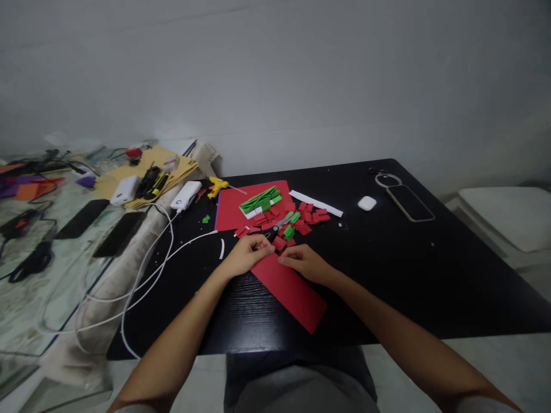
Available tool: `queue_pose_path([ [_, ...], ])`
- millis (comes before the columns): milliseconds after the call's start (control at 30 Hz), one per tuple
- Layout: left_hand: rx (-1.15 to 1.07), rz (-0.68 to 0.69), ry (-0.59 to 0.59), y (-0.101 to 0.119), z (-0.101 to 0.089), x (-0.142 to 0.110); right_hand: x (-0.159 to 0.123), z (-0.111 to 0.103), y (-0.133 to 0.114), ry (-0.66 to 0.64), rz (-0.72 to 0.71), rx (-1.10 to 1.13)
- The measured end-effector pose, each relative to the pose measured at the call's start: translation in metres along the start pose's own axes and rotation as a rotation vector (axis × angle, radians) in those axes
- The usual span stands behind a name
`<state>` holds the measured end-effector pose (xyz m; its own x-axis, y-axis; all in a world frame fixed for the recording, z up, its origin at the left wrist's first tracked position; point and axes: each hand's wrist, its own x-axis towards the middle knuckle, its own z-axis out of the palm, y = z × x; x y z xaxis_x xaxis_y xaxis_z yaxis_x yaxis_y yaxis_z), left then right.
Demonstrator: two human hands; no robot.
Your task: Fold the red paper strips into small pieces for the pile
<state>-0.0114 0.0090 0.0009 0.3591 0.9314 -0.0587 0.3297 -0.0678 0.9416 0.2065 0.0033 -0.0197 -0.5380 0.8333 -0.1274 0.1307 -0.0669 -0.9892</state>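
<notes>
A long strip of red paper [290, 287] slants over the black table toward its front edge. My left hand [248, 253] pinches the strip's far end between thumb and fingers. Close beside it, my right hand [303, 263] is closed on the same end, thumb on top. Just beyond my fingers lie scissors [282, 222], their handles partly hidden, among many small folded red paper pieces [307, 215]. Green folded strips [260, 199] rest on a larger red sheet [228, 207] behind, with a few green pieces [288, 233] near the scissors.
A yellow glue gun [217, 187] and a white power bank [186, 195] with a white cable [172, 229] lie left. A white paper strip [316, 203], a white case [367, 203] and a phone [410, 203] are toward the right. A cluttered second table [64, 287] adjoins at left.
</notes>
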Motion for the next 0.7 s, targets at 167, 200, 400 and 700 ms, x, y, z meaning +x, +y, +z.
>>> queue_pose_path([
  [167,0.152,0.008,0.046,0.011,-0.016,-0.007,-0.008,-0.010,-0.012,-0.084,-0.008,-0.130],
  [200,0.176,0.016,0.058,0.013,-0.018,-0.009,-0.011,-0.012,-0.015,-0.088,-0.019,-0.164],
  [400,0.139,-0.059,0.184,0.008,-0.016,-0.036,-0.039,-0.027,-0.021,-0.085,-0.016,-0.286],
  [700,-0.024,-0.204,0.389,-0.030,0.010,-0.081,-0.072,-0.053,-0.002,-0.101,0.157,-0.278],
])
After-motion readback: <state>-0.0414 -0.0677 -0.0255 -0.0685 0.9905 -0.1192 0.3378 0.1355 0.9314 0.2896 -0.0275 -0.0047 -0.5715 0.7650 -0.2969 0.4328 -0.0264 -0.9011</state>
